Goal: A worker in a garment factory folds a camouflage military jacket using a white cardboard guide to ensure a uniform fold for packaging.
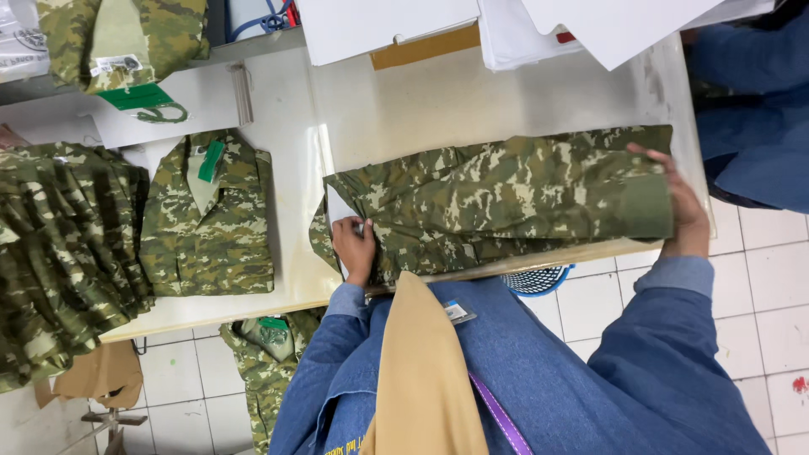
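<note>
We have a folded camouflage garment lying lengthwise along the near edge of the table, its plain olive band at the right end. Our left hand presses down on its left end, fingers together by a white insert poking out there. Our right hand wraps the right end, fingers curled over the olive band, thumb side hidden. The garment sits between our hands, partly over the near edge; we judge it could slide off or unfold if either hand lets go unevenly. To the left lies a folded camouflage shirt with a green tag, and beyond it a stack of camouflage clothing. White sheets lie at the far edge.
</note>
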